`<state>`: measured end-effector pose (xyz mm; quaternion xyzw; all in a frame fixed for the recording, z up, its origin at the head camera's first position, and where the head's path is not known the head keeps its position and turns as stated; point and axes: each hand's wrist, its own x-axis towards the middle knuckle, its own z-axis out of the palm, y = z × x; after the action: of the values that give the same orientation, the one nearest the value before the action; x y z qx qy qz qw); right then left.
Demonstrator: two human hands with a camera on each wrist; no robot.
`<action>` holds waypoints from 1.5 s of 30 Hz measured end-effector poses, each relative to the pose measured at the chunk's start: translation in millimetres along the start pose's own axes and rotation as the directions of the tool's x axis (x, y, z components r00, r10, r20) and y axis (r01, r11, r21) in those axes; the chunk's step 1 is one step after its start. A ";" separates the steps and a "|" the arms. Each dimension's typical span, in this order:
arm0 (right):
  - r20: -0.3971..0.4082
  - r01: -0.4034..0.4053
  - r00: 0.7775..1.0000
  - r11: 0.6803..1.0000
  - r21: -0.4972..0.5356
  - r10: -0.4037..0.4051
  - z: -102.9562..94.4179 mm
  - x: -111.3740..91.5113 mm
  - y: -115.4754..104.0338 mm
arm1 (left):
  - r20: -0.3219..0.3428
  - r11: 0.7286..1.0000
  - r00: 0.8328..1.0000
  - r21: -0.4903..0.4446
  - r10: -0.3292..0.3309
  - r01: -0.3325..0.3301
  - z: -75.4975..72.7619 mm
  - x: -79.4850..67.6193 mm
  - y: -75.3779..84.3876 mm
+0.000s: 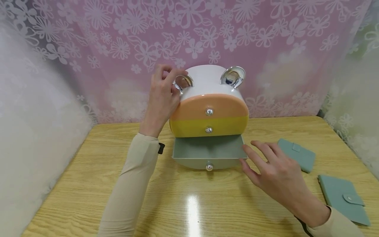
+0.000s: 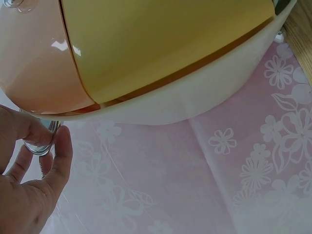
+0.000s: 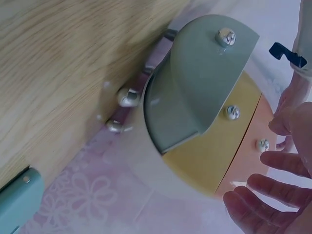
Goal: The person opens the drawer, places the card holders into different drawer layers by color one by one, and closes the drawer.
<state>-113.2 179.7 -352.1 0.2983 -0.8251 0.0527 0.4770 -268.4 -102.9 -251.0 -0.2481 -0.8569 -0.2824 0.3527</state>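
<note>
A rounded storage box (image 1: 207, 77) has a white shell, an orange drawer (image 1: 192, 108), a yellow drawer (image 1: 189, 127) and a grey-green bottom drawer (image 1: 189, 163) that stands pulled out. Each drawer bears a round silver knob. My left hand (image 1: 161, 98) pinches the left silver ear (image 1: 189, 79) on top of the box; in the left wrist view, thumb and fingers (image 2: 62, 146) close round it. My right hand (image 1: 278, 172) has its fingers spread, fingertips right at the right edge of the bottom drawer. In the right wrist view this hand (image 3: 287, 195) holds nothing.
A teal case with a flap clasp (image 1: 297, 154) lies on the wood-grain table (image 1: 103, 184) beyond my right hand. Nearer the right front lies a teal cover with a snap strap (image 1: 340, 197). Behind the box hangs a pink flowered cloth (image 1: 118, 65).
</note>
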 end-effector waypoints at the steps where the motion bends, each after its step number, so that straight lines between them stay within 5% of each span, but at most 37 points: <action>1: 0.000 -0.007 1.000 1.000 -0.003 0.007 -1.1 -0.9 1.2 | 0.001 1.000 1.000 0.002 -0.001 0.001 0.2 -0.2 -0.1; 16: 0.026 -0.158 0.987 0.987 -0.041 0.160 -16.1 -19.1 19.1 | 0.004 1.000 1.000 0.005 -0.002 0.002 1.0 -2.3 -1.2; 32: 0.125 -0.308 0.936 0.937 -0.161 0.329 -25.1 -35.6 37.1 | -0.008 1.000 1.000 0.004 0.012 -0.012 1.8 -2.3 -1.4; 40: 0.219 -0.355 0.888 0.906 -0.231 0.404 -27.0 -48.3 47.6 | -0.004 1.000 1.000 0.015 0.010 -0.010 0.7 -1.0 -0.3; 45: 0.330 -0.386 0.818 0.874 -0.294 0.472 -29.4 -59.1 55.3 | 0.007 1.000 1.000 0.019 0.001 -0.001 0.1 -0.6 0.2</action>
<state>-99.3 261.9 -373.7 0.0552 -0.9500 0.0096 0.3072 -268.0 -102.8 -251.4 -0.2461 -0.8606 -0.2733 0.3524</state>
